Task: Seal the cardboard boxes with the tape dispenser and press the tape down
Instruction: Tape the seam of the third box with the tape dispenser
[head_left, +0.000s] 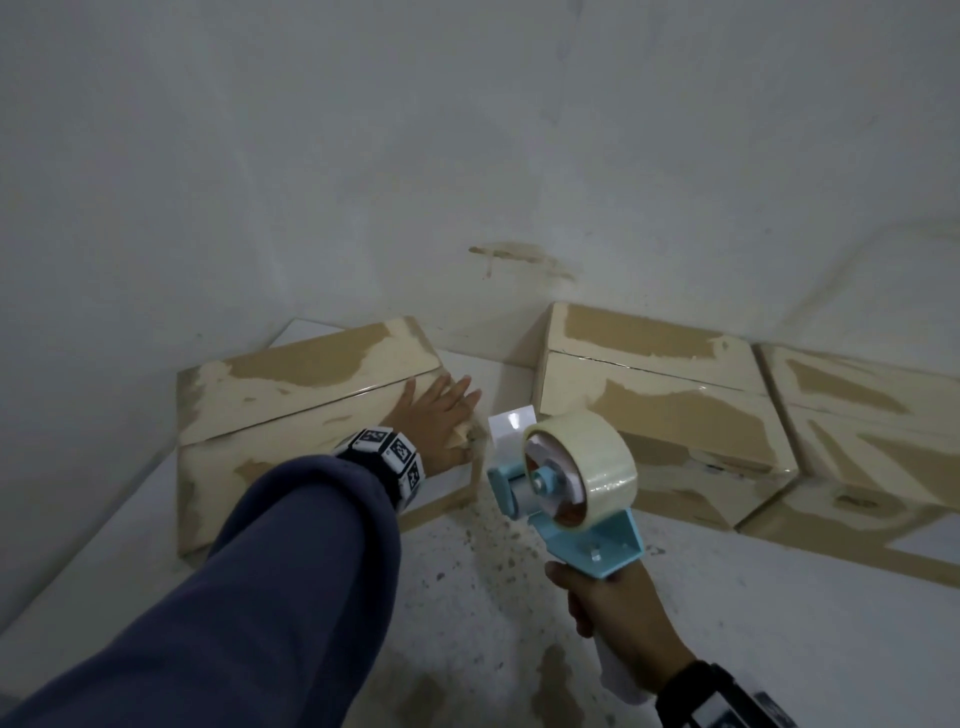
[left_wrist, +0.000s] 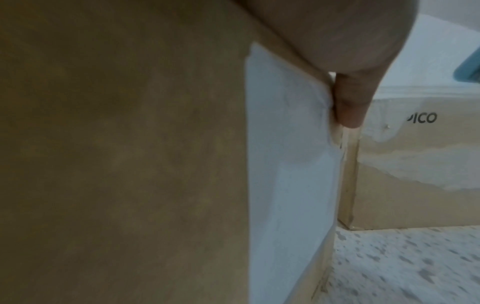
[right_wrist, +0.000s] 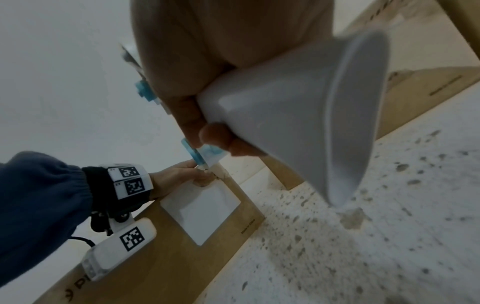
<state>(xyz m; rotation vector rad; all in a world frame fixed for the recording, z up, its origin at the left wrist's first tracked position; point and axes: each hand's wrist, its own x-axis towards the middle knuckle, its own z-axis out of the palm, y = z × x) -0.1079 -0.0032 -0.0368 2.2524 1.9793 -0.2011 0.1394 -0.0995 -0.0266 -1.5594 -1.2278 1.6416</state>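
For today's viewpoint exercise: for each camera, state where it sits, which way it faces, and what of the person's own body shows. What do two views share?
Head: looks forward and down at the left box; both forearms show.
Left wrist: beside that box's side, facing its white label; only the thumb shows.
Right wrist: looks past the right hand gripping the tape dispenser.
Shared: head and right-wrist views both show the left hand.

left box on table, two boxes right, against wall

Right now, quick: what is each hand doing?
Left hand: open, fingers flat on the leftmost brown cardboard box, thumb at its corner.
Right hand: gripping the white handle of the light-blue tape dispenser.
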